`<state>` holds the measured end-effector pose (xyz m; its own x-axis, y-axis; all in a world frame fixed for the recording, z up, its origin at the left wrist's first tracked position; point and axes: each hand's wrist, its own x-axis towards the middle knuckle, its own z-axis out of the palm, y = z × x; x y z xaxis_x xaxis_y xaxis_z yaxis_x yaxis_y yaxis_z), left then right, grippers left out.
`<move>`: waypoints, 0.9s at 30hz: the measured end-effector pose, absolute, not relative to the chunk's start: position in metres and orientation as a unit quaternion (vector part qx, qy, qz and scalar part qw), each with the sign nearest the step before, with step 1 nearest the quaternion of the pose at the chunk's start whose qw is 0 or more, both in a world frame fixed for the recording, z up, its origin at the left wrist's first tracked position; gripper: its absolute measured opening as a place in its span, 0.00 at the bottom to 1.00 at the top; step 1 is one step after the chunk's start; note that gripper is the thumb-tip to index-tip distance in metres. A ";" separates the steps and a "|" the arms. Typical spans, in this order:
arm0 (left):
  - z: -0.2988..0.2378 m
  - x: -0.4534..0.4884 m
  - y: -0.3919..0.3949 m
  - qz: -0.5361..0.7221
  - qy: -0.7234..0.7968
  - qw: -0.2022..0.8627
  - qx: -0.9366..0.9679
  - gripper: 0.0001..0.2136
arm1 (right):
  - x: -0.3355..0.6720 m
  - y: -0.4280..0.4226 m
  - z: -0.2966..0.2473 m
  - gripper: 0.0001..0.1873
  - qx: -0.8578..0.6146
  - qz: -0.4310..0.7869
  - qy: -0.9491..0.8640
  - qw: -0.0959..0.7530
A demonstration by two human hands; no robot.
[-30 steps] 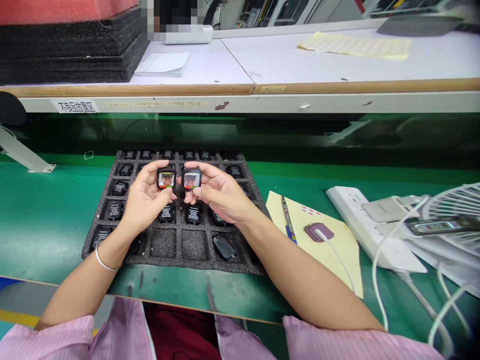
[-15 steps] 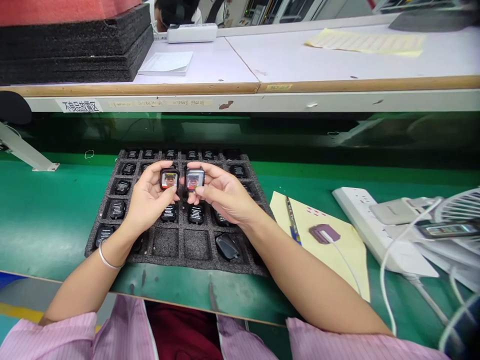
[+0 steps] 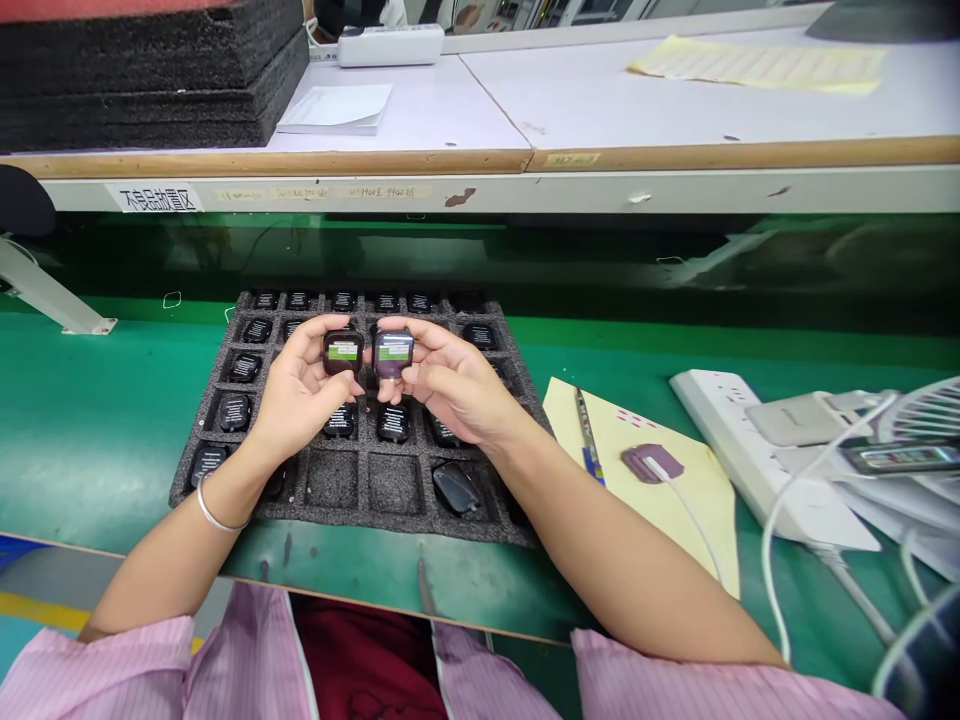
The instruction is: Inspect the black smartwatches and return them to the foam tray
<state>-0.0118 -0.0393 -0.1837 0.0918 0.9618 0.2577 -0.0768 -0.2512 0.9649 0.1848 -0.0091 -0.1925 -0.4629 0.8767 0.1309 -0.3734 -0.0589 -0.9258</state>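
Two smartwatch bodies without straps are held up side by side, screens facing me. My left hand [image 3: 304, 385] grips the left smartwatch [image 3: 343, 352] between fingers and thumb. The right smartwatch [image 3: 393, 353] is pinched in my right hand [image 3: 454, 385]. Both screens are lit with a green band and pale lines. Beneath the hands lies a black foam tray [image 3: 390, 520] divided into square pockets. Many pockets hold black square watch bodies, such as one watch body [image 3: 235, 412] at the left. A darker, tilted watch body [image 3: 456, 488] sits at the front right.
A yellow sheet [image 3: 675, 520] with a pen [image 3: 589, 435] and a purple square piece [image 3: 651, 462] on a white cable lies right of the tray. Beyond it are a white power strip [image 3: 757, 460] and a fan [image 3: 922, 410]. A shelf edge [image 3: 487, 193] crosses behind; foam blocks [image 3: 150, 80] are stacked on it.
Both watch screens have switched from a camera-like picture of a face to a green band with pale lines. My hands stay in nearly the same place; the view has shifted slightly.
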 end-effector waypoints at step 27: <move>-0.184 -0.013 -0.039 0.572 0.385 0.478 0.544 0.17 | 0.184 -0.010 -0.195 0.24 -0.228 0.695 -0.515 0.447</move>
